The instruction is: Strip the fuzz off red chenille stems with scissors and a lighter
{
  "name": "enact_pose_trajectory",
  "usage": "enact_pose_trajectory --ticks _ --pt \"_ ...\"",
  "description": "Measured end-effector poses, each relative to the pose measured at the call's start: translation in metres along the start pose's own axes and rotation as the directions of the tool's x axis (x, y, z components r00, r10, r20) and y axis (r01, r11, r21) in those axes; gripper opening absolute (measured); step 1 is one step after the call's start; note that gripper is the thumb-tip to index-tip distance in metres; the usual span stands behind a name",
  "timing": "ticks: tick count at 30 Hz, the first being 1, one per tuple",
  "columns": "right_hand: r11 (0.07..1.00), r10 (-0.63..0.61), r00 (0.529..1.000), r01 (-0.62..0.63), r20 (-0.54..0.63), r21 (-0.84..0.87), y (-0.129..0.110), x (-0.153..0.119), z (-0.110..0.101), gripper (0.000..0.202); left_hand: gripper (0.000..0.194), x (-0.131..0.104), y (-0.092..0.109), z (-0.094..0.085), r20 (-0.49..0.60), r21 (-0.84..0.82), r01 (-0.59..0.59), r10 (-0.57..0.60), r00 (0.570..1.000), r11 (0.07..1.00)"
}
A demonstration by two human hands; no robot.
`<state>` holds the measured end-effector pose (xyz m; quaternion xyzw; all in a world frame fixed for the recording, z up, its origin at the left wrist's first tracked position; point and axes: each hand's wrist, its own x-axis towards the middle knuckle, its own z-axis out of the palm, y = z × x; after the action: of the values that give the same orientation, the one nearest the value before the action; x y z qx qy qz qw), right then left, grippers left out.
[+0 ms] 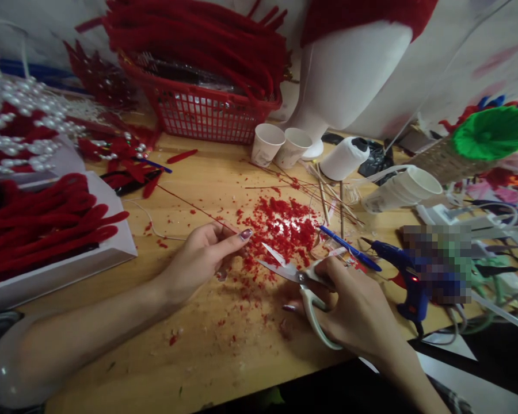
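My left hand (202, 253) pinches a thin red wire-like stem (190, 203) between thumb and forefinger. The stem slants away to the upper left, towards several red fuzzy pieces. In my right hand (356, 302) are scissors (301, 278) with pale handles, my fingers in the loops. Their blades stand apart and point at my left thumb, without touching the stem. Under and behind the blades lies a heap of red fuzzy clippings (280, 221), with more bits scattered across the wooden table (147, 351).
Behind stand a red basket (207, 118) of fuzzy red stems, paper cups (267, 144) and a white mannequin head (345, 75). A white box (112, 253) of red strips is at left. On the right lie a blue pen (349, 247), a glue gun (388, 253) and a thread spool (343, 158).
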<state>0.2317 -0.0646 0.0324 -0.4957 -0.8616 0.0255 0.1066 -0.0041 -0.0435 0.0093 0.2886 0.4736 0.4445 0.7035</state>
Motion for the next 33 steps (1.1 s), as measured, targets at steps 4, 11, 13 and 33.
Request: enact_pose_trajectory --ticks 4,11,13,33 --pt "1.000 0.012 1.000 -0.012 -0.002 0.002 -0.0014 0.0013 0.0012 0.032 0.029 -0.0007 0.0011 0.0009 -0.006 0.014 -0.008 0.008 1.000 1.000" --pt "1.000 0.007 1.000 -0.007 -0.004 -0.007 -0.0032 0.0035 0.0011 0.026 0.024 -0.0018 0.0005 0.0003 -0.007 0.015 -0.001 0.001 1.000 1.000" --pt "1.000 0.009 1.000 -0.009 -0.005 -0.010 -0.0029 0.0037 0.0014 0.025 0.023 -0.0015 0.0003 0.0001 -0.012 0.014 0.006 -0.006 1.000 1.000" --pt "1.000 0.007 1.000 -0.006 0.015 -0.026 -0.0018 0.0036 0.0016 0.027 0.023 -0.0008 -0.0007 0.0003 -0.020 0.003 -0.023 0.023 1.000 1.000"
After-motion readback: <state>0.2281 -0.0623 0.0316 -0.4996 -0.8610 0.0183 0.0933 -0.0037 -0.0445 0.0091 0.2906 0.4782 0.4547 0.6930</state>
